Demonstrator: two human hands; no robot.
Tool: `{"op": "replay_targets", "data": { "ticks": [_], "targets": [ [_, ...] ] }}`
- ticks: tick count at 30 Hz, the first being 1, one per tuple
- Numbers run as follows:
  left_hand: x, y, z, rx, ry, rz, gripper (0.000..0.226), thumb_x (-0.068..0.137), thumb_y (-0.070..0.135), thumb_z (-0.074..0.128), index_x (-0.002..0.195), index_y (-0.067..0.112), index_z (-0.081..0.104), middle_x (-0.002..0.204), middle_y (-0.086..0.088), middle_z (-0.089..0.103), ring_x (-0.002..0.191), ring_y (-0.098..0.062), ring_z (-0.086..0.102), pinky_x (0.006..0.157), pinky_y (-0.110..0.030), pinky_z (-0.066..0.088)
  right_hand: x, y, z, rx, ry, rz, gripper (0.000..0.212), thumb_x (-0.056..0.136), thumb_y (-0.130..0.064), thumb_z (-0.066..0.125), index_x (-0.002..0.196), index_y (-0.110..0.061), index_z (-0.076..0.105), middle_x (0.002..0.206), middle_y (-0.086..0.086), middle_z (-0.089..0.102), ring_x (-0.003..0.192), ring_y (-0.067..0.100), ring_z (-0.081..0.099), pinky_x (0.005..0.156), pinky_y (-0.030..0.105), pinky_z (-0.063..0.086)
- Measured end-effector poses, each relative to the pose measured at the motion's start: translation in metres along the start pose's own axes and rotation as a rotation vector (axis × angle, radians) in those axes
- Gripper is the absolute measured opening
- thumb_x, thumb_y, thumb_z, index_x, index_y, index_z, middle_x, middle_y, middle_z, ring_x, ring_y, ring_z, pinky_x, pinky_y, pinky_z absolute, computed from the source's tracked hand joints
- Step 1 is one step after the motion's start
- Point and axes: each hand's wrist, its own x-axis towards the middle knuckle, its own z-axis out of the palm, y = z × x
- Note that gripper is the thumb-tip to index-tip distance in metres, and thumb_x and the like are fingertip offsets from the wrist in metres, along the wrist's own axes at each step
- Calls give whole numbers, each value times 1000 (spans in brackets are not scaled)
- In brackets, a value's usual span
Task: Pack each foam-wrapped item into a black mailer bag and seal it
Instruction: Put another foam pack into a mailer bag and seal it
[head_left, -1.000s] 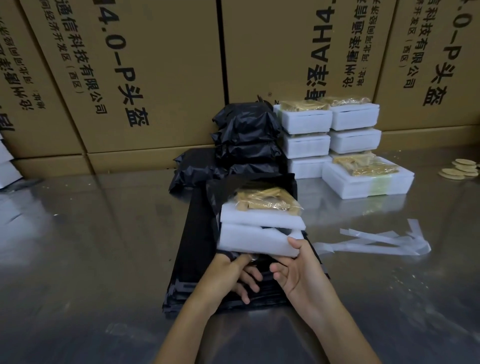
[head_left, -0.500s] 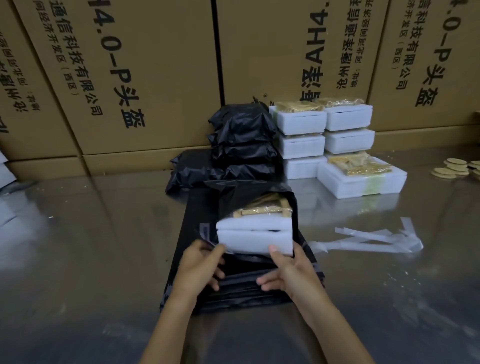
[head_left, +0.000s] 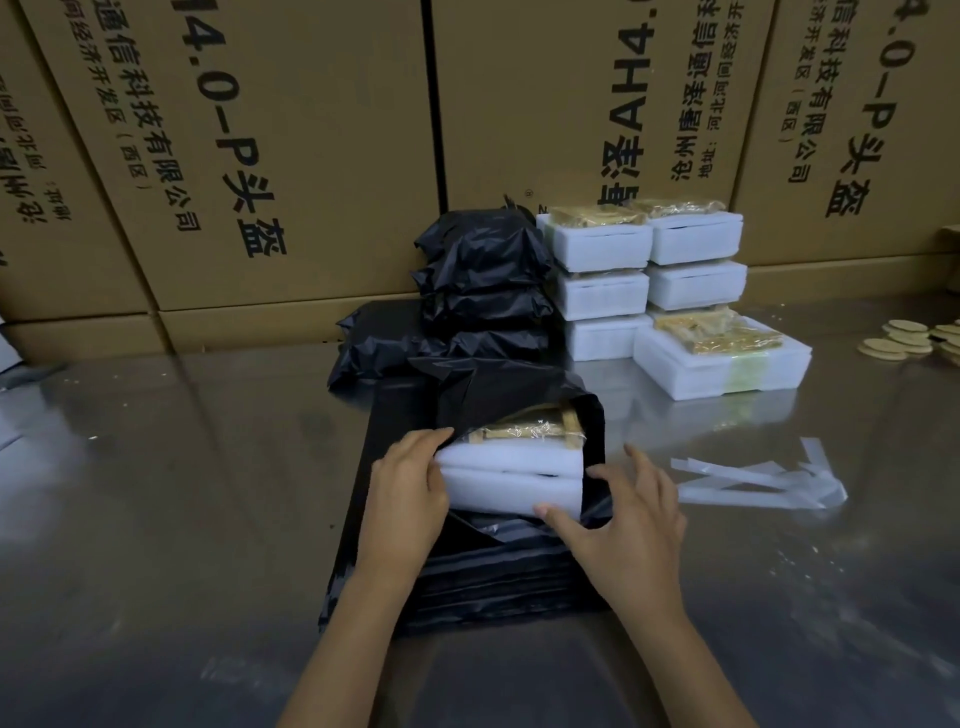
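1. Along the back, tall brown cartons (head_left: 291, 156) printed in black, turned sideways: "4.0-P头盔", "AH4", "科技有限公司", "(西区)"; smaller print too blurred to read.
2. Below them, shiny metal table (head_left: 156, 493) bearing everything else.
3. Near the front middle, flat stack of black mailer bags (head_left: 467, 582), with an opened bag (head_left: 509, 395) on top.
4. Half inside that opened bag, foam-wrapped item (head_left: 514, 475), white, its near end sticking out toward the viewer, clear film over yellowish parts on top.
5. Behind, pile of filled black bags (head_left: 483, 275); just beside it to the right, stacks of white foam packs (head_left: 649, 270), one larger pack (head_left: 722, 364) in front.
6. Left hand (head_left: 408, 499) gripping the bag's left edge against the foam.
7. Right hand (head_left: 628, 525) spread flat, fingers straight, thumb on the foam's near corner, fingertips on the bag's right edge.
8. Right of the hands, white peeled strips (head_left: 753, 478).
9. Far right, pale round discs (head_left: 904, 340), unlabelled.
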Motion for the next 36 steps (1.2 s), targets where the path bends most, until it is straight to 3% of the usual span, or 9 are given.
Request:
{"op": "replay_targets", "data": {
  "ticks": [4,7,11,14,19,22,26,29,36],
  "targets": [
    [-2,-5,-7,-79,-4,-74,31,92,-4,51,89,27,49,87,12,57,79,-5,54,61,-13,39,7,1,-3,198,-184,44,86,77,-65,72,149,-30,42,156,-9,38,146,14,23,119,43,22],
    [-5,-4,-7,-75,15,-54,33,87,-14,48,77,17,56,82,7,49,71,-10,49,59,-15,38,8,-1,-5,403,-188,147,92,74,-52,83,152,-26,41,147,-8,48,141,16,37,116,40,35],
    [-11,-4,-13,-56,45,-130,29,90,-11,50,86,11,68,84,5,50,68,-11,51,57,-16,40,8,-1,-4,454,-55,141,27,77,-35,85,100,-34,70,90,-19,68,94,4,64,73,15,49],
    [-20,-7,-19,-25,63,-206,26,87,-9,52,87,17,54,81,4,53,68,-11,52,55,-22,39,8,0,-6,474,-33,178,22,75,-36,87,89,-34,70,78,-25,65,76,-14,60,57,4,41],
    [-27,1,-21,193,17,-236,37,83,2,58,111,24,45,90,6,54,82,-17,54,69,-34,43,12,10,-5,585,-51,274,28,83,-19,80,98,-28,58,91,-11,68,88,1,62,68,16,43],
    [-25,19,-15,394,112,-17,48,75,4,67,120,18,57,108,-1,56,105,-23,53,93,-39,34,15,12,-1,609,-12,327,19,89,-9,72,97,-23,61,89,-7,69,86,11,65,73,27,48],
    [-33,50,10,188,-97,342,20,81,0,61,98,11,64,99,-2,58,93,-21,55,80,-38,47,15,9,3,583,33,334,17,89,-6,69,84,-22,67,79,-9,67,81,6,64,63,20,44],
    [-39,56,34,74,-338,215,22,96,8,48,108,9,67,108,-1,59,101,-18,55,83,-36,49,12,10,3,613,38,344,19,88,-2,68,81,-20,67,76,-3,68,74,11,64,63,26,45],
    [-31,58,49,208,-368,181,35,95,3,43,126,9,57,124,-7,55,99,-25,56,80,-34,49,5,11,3,664,62,419,15,87,-10,62,74,-19,64,71,2,65,67,20,58,62,31,43]
  ]
}}
